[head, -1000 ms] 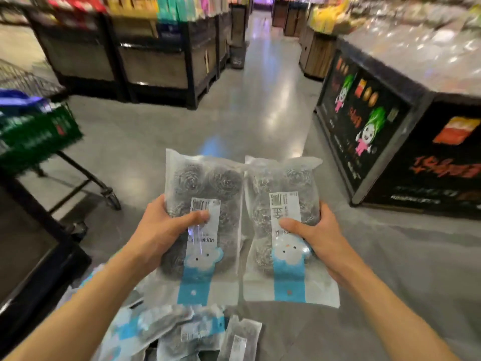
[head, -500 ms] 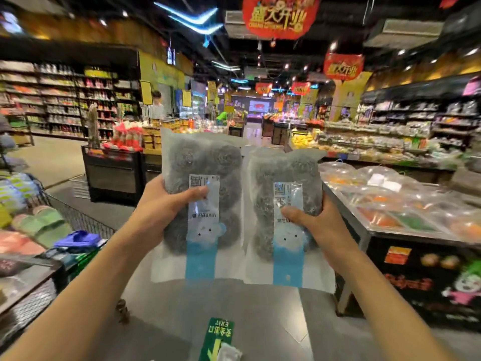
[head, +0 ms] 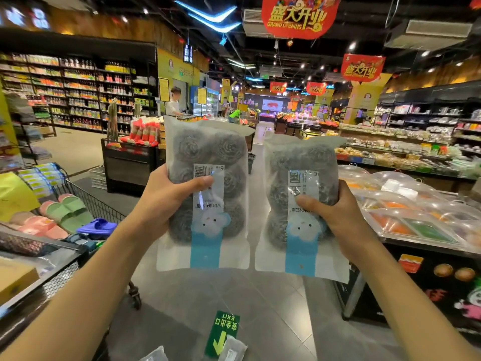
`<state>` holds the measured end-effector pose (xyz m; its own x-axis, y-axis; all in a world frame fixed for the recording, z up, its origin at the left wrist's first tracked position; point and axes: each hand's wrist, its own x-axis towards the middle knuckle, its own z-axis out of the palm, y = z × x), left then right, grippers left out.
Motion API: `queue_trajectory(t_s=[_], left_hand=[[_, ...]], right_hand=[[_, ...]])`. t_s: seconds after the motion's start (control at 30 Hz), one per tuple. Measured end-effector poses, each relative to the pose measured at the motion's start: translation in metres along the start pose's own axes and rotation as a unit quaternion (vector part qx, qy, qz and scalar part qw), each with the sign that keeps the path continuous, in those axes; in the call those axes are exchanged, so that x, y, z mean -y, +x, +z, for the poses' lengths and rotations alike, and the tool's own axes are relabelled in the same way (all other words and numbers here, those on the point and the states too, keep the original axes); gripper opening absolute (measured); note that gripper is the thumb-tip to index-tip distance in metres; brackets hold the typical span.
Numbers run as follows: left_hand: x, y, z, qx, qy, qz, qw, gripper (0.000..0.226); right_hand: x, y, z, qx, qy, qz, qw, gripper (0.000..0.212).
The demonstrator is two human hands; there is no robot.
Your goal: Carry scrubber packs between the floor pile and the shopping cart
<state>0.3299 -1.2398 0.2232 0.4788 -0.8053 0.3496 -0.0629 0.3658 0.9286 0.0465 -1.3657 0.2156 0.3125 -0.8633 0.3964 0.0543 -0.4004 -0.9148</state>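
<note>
1. We hold two packs of steel scourers up before us, one per hand. Left hand (head: 166, 201) grips the left pack (head: 208, 194) by its outer edge, thumb curled across the label, fingers hidden behind. Right hand (head: 335, 217) grips the right pack (head: 299, 204) the same way.
2. Change since half a second ago: the packs then touched edge to edge; they now stand apart with floor showing between them, the right one a little lower. A second ago we looked down at the floor — our view has since lifted into the shop. We judge the two packs are being compared side by side.
3. Below: a green exit sticker (head: 225, 332) on the floor, and loose packets (head: 234, 350) at the bottom edge.
4. Left: a wire cart (head: 86, 201) with slippers (head: 70, 212). Right: a covered food counter (head: 416, 220).
5. Far: stocked shelves (head: 78, 95) and red banners (head: 296, 15) overhead.
</note>
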Motion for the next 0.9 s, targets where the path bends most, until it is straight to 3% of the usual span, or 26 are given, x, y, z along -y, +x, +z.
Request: queue_trajectory(t_s=[0.2,0.4,0.47,0.57,0.67,0.9], left_hand=[[-0.006,-0.046,-0.005,-0.075,0.013,0.002,0.997,0.033],[-0.03,-0.123,-0.017,-0.191,0.057,0.004,0.98,0.026],[-0.041,-0.157,-0.027,-0.229,0.08,-0.003,0.97,0.034],[-0.064,-0.214,-0.045,-0.302,0.114,-0.009,0.946,0.05],[-0.093,-0.279,-0.065,-0.378,0.149,0.0,0.913,0.047],[-0.158,-0.423,-0.089,-0.524,0.211,0.039,0.824,0.041]], right_hand=[[0.002,-0.005,0.007,0.047,0.023,-0.016,0.998,0.059],[0.006,-0.017,0.042,0.179,0.082,-0.008,0.98,0.068],[0.006,-0.027,0.061,0.227,0.102,-0.002,0.968,0.075],[0.01,-0.051,0.096,0.287,0.125,0.009,0.95,0.085],[0.024,-0.082,0.133,0.352,0.142,0.009,0.925,0.069],[0.082,-0.179,0.222,0.496,0.193,0.0,0.847,0.059]])
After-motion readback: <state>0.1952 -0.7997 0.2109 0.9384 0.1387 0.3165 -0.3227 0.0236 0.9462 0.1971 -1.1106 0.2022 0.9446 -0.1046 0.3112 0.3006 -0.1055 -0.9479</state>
